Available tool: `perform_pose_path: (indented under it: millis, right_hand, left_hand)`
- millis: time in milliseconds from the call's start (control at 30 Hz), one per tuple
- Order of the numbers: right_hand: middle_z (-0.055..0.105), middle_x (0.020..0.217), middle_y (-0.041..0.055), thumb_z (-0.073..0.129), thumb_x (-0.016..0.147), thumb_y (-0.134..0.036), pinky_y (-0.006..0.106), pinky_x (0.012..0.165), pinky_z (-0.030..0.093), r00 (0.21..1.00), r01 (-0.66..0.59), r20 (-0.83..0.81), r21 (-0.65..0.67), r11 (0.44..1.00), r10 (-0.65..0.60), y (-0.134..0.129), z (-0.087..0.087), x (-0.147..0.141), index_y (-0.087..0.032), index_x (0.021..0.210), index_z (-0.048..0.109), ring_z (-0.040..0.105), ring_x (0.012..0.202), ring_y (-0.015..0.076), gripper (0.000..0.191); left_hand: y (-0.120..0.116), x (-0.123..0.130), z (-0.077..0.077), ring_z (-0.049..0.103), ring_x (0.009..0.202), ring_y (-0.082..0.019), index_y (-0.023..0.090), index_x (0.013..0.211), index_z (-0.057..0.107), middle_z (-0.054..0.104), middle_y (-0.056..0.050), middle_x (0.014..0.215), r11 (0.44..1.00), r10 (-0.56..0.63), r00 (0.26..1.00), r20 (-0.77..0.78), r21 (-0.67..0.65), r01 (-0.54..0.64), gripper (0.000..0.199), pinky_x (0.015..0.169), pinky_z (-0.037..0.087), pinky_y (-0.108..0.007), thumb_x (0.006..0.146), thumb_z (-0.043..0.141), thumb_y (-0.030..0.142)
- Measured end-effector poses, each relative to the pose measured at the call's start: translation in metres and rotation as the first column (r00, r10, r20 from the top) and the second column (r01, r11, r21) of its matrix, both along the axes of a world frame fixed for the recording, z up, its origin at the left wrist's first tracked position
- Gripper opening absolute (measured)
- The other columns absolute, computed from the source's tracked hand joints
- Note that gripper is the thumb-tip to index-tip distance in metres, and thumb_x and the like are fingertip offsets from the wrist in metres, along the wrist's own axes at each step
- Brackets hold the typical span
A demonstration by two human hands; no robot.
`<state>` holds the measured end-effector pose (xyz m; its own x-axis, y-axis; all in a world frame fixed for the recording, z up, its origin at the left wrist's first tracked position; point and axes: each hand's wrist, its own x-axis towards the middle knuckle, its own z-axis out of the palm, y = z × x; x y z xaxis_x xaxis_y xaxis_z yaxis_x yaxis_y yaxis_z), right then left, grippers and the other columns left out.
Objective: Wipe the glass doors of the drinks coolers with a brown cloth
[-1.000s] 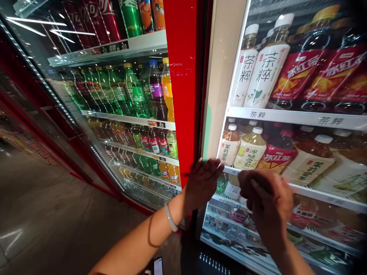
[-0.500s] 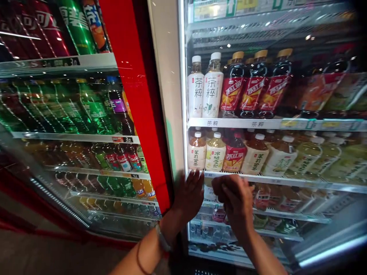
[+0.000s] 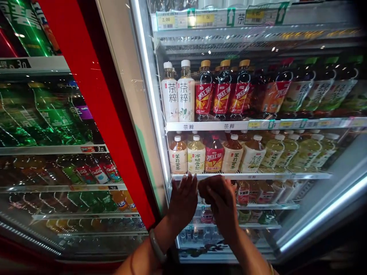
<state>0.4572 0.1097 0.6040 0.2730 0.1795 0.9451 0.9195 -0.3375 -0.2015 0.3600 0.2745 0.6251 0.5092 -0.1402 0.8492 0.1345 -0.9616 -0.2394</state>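
Observation:
My left hand (image 3: 183, 200) is raised with its fingers spread. The fingertips touch the front edge of a white wire shelf (image 3: 258, 176) inside a lit drinks cooler. Close beside it, my right hand (image 3: 220, 202) shows its back with the fingers curled inward, and whatever lies in them is hidden. Just above both hands stands a row of tea bottles: a pale yellow one (image 3: 196, 156) and a red-labelled one (image 3: 213, 156). A pale bracelet (image 3: 156, 244) sits on my left wrist.
The shelf above carries white-labelled bottles (image 3: 177, 95) and dark red-labelled bottles (image 3: 222, 95). The cooler's glass door (image 3: 321, 214) swings out at the lower right. On the left stands a red cooler (image 3: 94, 114) with green soda bottles (image 3: 51, 118) behind glass.
The view has swung right and pulled back, bringing the whole tea cooler into sight. Both hands stay together at the same shelf edge, and my left hand has turned more upright.

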Motion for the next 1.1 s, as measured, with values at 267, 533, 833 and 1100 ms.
perform_pose_path:
  millis: [267, 533, 833, 1100]
  right_hand:
    - [0.032, 0.167, 0.0059, 0.061, 0.094, -0.008, 0.078, 0.119, 0.026, 0.995, 0.096, 0.035, 0.017, 0.995, -0.096, -0.032, 0.028, 0.029, -0.043, 0.148, 0.05, 0.031, 0.155, 0.038, 0.065]
    - [0.034, 0.166, 0.0074, 0.058, 0.095, -0.008, 0.072, 0.121, 0.031, 0.999, 0.026, 0.036, 0.001, 1.0, -0.026, -0.028, 0.018, 0.022, -0.042, 0.152, 0.045, 0.028, 0.157, 0.0332, 0.068]
    - [0.026, 0.169, 0.009, 0.059, 0.093, -0.008, 0.077, 0.118, 0.032, 0.982, 0.187, -0.046, 0.087, 0.978, -0.184, -0.068, 0.001, 0.046, -0.039, 0.154, 0.044, 0.029, 0.155, 0.0391, 0.069]
    - [0.028, 0.169, 0.0041, 0.063, 0.09, -0.008, 0.068, 0.122, 0.035, 0.993, 0.117, 0.01, 0.001, 0.993, -0.117, -0.069, 0.01, 0.049, -0.04, 0.147, 0.053, 0.03, 0.156, 0.0363, 0.066]
  left_hand:
    - [-0.014, 0.015, 0.014, 0.013, 0.162, -0.021, 0.013, 0.164, 0.018, 0.031, -0.011, 0.166, 0.993, -0.09, 0.995, 0.033, -0.071, 0.092, 0.072, 0.135, 0.007, -0.042, 0.101, 0.05, 0.025]
    - [-0.047, 0.031, 0.006, 0.017, 0.161, -0.021, 0.013, 0.162, 0.026, 0.053, -0.013, 0.154, 0.975, -0.194, 0.981, 0.026, -0.102, 0.196, 0.068, 0.134, 0.006, -0.048, 0.101, 0.053, 0.022]
    - [-0.055, 0.04, 0.006, 0.015, 0.161, -0.021, 0.012, 0.163, 0.025, 0.039, -0.014, 0.163, 0.979, -0.164, 0.986, 0.04, -0.113, 0.168, 0.068, 0.134, 0.002, -0.049, 0.101, 0.052, 0.023]
    - [-0.074, 0.05, -0.006, 0.02, 0.161, -0.021, 0.011, 0.162, 0.027, 0.056, -0.015, 0.151, 0.967, -0.233, 0.973, -0.005, -0.108, 0.231, 0.068, 0.134, 0.002, -0.052, 0.1, 0.053, 0.025]
